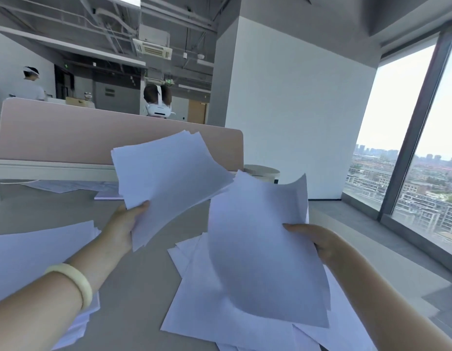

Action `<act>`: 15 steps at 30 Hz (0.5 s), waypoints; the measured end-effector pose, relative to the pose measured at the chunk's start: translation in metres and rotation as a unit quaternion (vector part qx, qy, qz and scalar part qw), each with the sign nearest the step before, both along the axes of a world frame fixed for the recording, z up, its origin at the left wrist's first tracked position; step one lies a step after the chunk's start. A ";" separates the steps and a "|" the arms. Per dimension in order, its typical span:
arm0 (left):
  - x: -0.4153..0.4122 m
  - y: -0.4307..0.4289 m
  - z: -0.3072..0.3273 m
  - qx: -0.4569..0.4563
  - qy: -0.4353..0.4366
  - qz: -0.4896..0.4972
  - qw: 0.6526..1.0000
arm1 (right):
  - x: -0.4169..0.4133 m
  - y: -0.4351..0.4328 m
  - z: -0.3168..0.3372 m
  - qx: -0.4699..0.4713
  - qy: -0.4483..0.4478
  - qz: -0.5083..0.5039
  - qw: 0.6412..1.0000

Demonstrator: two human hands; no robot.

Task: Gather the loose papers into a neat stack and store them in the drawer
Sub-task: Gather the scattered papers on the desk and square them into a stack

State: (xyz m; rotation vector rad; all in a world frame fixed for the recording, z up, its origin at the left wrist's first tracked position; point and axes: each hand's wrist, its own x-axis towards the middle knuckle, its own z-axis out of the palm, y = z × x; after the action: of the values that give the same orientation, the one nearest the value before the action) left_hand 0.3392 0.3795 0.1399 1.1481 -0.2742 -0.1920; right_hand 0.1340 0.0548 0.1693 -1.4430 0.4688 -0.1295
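Papers fill both hands: the left hand point(123, 224) pinches a fanned sheaf of white sheets point(166, 178) at its lower corner, thumb on top, and the right hand point(313, 239) pinches a curling white sheaf point(260, 249) by its right edge, both held above the grey desk point(144, 274). Merging them well probably means laying one sheaf on the other, then tapping the edges square on the desk. More loose white sheets point(214, 315) lie splayed under the right sheaf, another white pile point(30, 257) sits by the left forearm, and a few printed pages point(68, 186) rest near the pink divider panel point(93, 138). No drawer is in view, and the scattered sheets crowd the tapping space
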 end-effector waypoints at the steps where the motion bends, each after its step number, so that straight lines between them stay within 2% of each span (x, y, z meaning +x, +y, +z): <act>1: -0.005 -0.001 0.002 0.011 -0.001 -0.019 1.000 | 0.002 0.001 -0.010 0.002 0.012 0.003 1.000; 3: -0.015 -0.007 0.001 0.052 -0.003 -0.058 0.997 | 0.005 0.005 -0.037 -0.013 0.042 0.015 0.999; 6: -0.032 -0.024 -0.010 0.186 -0.003 -0.082 0.979 | 0.008 0.017 -0.066 -0.039 0.060 0.016 0.997; 9: -0.043 -0.032 -0.032 0.328 0.009 -0.145 0.934 | 0.017 0.021 -0.068 -0.048 0.030 -0.084 0.995; 11: -0.048 -0.035 -0.038 0.424 -0.015 -0.136 0.895 | 0.020 0.014 -0.064 -0.108 0.012 -0.155 0.982; 15: -0.055 -0.047 -0.032 0.459 -0.032 -0.131 0.878 | 0.012 0.019 -0.075 -0.104 -0.017 -0.138 0.985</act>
State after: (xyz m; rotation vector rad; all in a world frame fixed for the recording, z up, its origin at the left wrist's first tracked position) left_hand 0.2839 0.3324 0.1081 2.0655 -0.4174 -0.5648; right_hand 0.1459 0.0742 0.0941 -1.5707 0.6413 -0.4345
